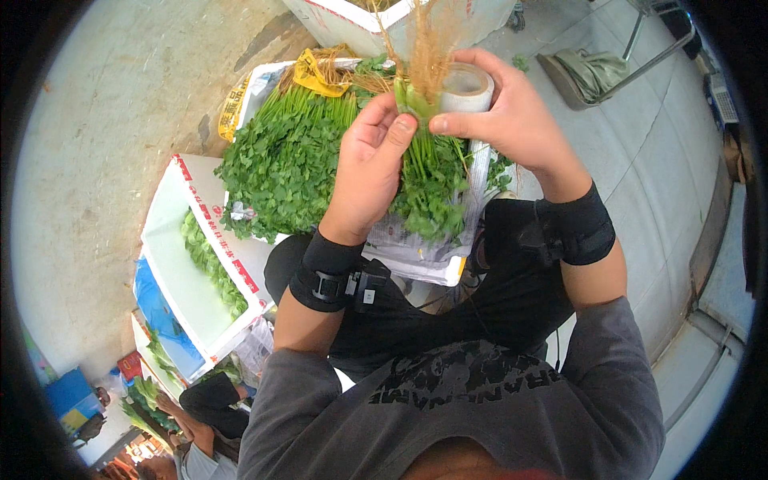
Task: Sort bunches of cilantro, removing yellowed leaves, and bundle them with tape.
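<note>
Ahead of me I hold up a bunch of leafy green herbs (pixel 427 156), which look like cilantro, with the brown roots upward and the leaves hanging down. My left hand (pixel 375 159) grips the bunch's pale stems just below the roots. My right hand (pixel 510 114) is at the other side of the stems, its thumb near them and its fingers behind a roll of white tape (pixel 467 90); whether it grips the roll is unclear. A large pile of similar herbs (pixel 288 162) lies in a white foam box (pixel 258 81) to the left, with yellow tape (pixel 318 75) near its roots.
Another foam box (pixel 219 240) with green leaves is at the left. A further white box (pixel 360 24) stands beyond the herbs. A metal-framed object with a green cloth (pixel 591 72) is at the upper right. Another person's arm (pixel 192 423) is near leafy vegetables at the lower left.
</note>
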Motion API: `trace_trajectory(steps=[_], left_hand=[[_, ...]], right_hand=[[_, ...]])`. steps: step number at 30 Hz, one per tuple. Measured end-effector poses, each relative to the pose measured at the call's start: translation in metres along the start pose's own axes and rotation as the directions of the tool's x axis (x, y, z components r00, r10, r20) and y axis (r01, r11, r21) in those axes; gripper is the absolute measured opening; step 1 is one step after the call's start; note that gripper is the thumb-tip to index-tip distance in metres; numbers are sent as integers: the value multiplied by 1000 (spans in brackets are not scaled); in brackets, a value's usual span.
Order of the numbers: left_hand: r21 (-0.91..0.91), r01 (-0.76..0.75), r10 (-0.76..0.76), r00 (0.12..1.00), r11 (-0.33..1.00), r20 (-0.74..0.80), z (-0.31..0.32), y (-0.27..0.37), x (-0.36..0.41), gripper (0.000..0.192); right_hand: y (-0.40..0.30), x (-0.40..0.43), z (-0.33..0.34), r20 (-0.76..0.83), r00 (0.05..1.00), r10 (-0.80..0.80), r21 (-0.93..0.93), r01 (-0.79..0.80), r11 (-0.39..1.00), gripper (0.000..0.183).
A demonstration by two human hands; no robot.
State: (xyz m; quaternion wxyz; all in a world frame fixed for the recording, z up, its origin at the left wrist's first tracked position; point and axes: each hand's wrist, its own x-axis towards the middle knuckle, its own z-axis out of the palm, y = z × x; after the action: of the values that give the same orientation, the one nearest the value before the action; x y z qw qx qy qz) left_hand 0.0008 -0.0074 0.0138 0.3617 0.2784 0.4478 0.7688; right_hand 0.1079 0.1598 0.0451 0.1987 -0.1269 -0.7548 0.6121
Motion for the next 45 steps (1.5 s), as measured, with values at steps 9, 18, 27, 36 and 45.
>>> trace_trajectory(steps=[9, 18, 27, 36, 45], left_hand=[[206, 27, -10, 997, 978, -81, 1, -3, 0, 33], [199, -4, 5, 1000, 980, -6, -3, 3, 1, 38], [-13, 88, -87, 995, 996, 41, -1, 3, -1, 39], [281, -29, 46, 997, 959, -54, -7, 5, 0, 42], [127, 32, -45, 994, 991, 103, -5, 10, 3, 50]], right_hand=[[11, 1, 1, -35, 998, 59, 93, -55, 994, 68], [-1, -2, 3, 17, 1000, -15, 70, 14, 997, 57], [6, -1, 2, 76, 990, 122, 66, -127, 990, 54], [6, 0, 2, 33, 998, 54, 23, -55, 998, 53], [3, -3, 7, 23, 992, -126, -111, 127, 986, 50]])
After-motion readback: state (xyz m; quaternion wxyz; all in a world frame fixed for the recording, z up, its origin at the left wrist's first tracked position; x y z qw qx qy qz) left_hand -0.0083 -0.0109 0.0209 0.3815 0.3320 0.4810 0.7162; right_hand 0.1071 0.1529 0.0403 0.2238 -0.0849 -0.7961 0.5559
